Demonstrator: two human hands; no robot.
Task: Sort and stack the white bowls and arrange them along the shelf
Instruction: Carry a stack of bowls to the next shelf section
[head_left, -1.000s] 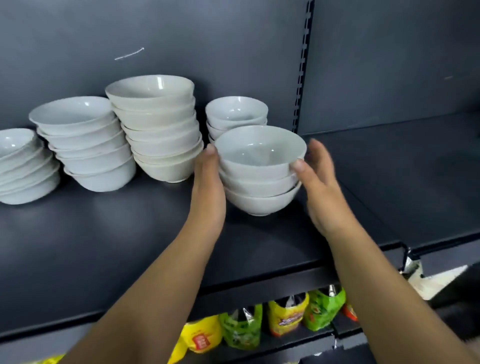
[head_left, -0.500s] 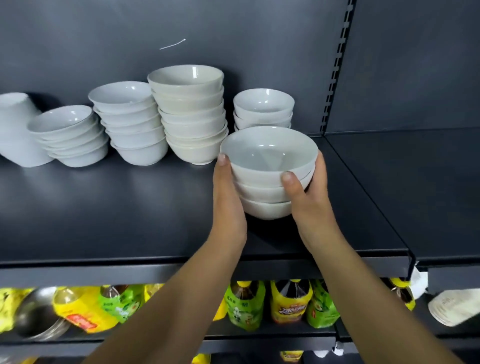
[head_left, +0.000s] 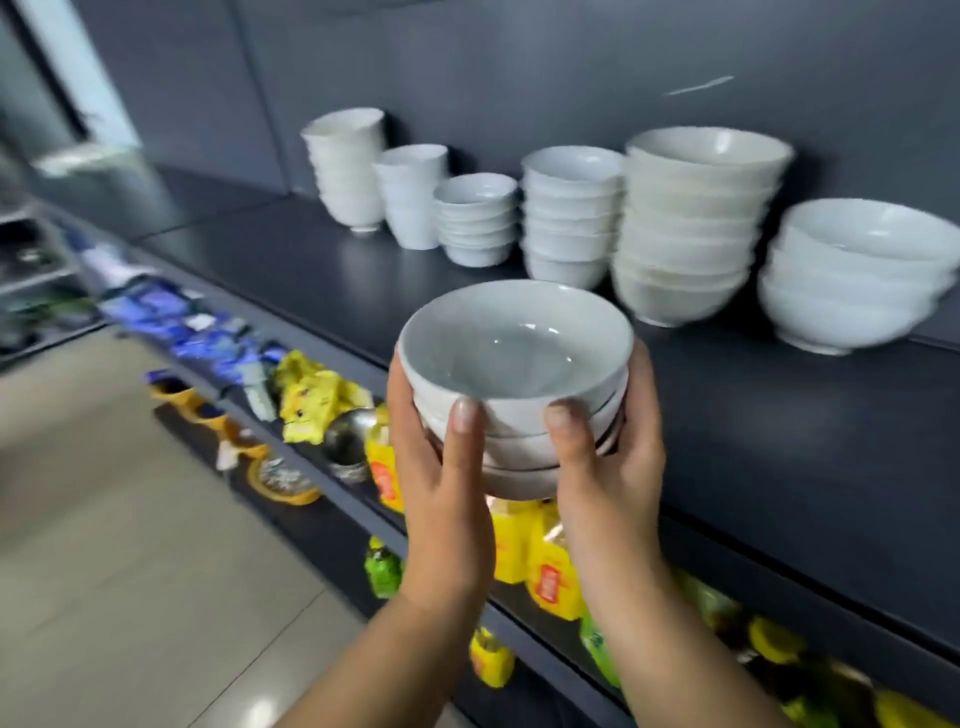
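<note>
Left hand (head_left: 441, 499) and right hand (head_left: 608, 483) hold a stack of white ceramic bowls (head_left: 514, 374).
Fingers (head_left: 644, 405) clamp it; six stacks (head_left: 691, 228) already line the dark shelf (head_left: 779, 441), this one unplaced.

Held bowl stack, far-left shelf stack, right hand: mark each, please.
Held bowl stack (head_left: 514, 410): head view, top bowl's front wall.
Far-left shelf stack (head_left: 347, 171): head view, mid side.
Right hand (head_left: 608, 483): head view, below the thumb.

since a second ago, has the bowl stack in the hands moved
Yes: the held stack, then resting on the shelf, is now lifted off it, out over its front edge.
</note>
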